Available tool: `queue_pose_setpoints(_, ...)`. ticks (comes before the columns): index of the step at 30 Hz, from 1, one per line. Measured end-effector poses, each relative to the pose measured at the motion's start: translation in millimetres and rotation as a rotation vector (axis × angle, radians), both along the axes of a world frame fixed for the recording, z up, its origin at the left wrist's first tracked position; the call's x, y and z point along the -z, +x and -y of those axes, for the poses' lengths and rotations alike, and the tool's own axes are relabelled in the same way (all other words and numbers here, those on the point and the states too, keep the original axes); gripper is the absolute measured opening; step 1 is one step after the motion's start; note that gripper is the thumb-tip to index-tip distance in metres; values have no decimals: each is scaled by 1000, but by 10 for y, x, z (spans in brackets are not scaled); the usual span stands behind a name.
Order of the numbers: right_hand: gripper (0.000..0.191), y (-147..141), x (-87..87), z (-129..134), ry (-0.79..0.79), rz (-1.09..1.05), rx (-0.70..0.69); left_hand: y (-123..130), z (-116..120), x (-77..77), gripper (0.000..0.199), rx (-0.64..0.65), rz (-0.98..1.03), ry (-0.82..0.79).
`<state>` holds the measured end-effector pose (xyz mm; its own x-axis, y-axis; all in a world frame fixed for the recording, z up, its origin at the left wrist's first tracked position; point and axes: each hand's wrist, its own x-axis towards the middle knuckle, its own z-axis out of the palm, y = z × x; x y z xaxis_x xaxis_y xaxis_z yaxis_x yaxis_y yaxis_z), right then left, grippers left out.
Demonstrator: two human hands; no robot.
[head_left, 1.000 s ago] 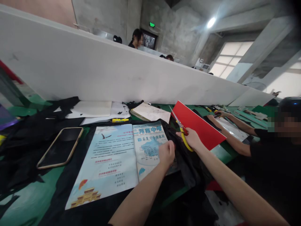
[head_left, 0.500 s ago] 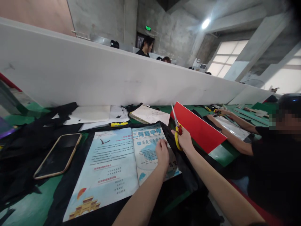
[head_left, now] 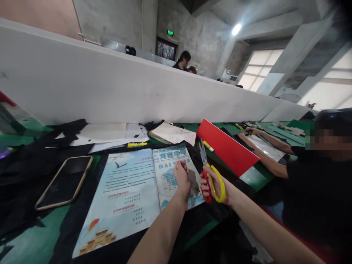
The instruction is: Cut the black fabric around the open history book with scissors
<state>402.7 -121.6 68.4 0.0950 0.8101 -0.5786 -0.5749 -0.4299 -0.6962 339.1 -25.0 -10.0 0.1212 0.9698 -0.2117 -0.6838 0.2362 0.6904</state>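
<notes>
My right hand (head_left: 213, 185) grips scissors (head_left: 210, 172) with yellow and red handles, blades pointing up and away, just right of an open light-blue printed booklet (head_left: 137, 187). My left hand (head_left: 181, 176) rests with curled fingers on the booklet's right page, near its right edge. The booklet lies on black cloth (head_left: 90, 205) spread over the green table (head_left: 33, 242). A red sheet (head_left: 228, 148) stands tilted just beyond the scissors.
A phone (head_left: 64, 181) lies face up at the left on black cloth. White papers (head_left: 110, 132), a yellow marker (head_left: 136, 145) and a notebook (head_left: 173, 134) lie by the white partition (head_left: 110, 88). A co-worker in black (head_left: 316, 183) sits at my right, arms on the table.
My right hand drew the scissors back toward me and down, from beside the red sheet to the booklet's right edge. My left hand stayed on the right page, shifting slightly left.
</notes>
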Motion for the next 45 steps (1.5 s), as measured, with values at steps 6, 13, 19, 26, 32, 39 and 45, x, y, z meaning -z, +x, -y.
queue_pose_setpoints(6,35,-28,-56,-14,-123,-117,-66,5,-20,19,14,-20,47,29)
queue_pose_setpoints(13,42,-159,-120,-108,-174,-96,-12,-12,-46,45,16,-8,37,19)
queue_pose_setpoints(19,42,-211,-59,-166,-168,-49,2,-19,-64,37,18,-11,14,14)
queue_pose_setpoints(26,43,-112,-29,-299,-141,-63,54,-29,-49,41,16,-5,17,40)
queue_pose_setpoints(32,46,-56,-120,-376,-128,-22,83,-33,-32,13,17,-2,31,51)
queue_pose_setpoints(39,48,125,-135,-459,-112,117,164,-26,-49,0,16,-2,21,6)
queue_pose_setpoints(45,51,331,-135,-467,-66,218,139,-18,-45,-22,16,9,-20,-14)
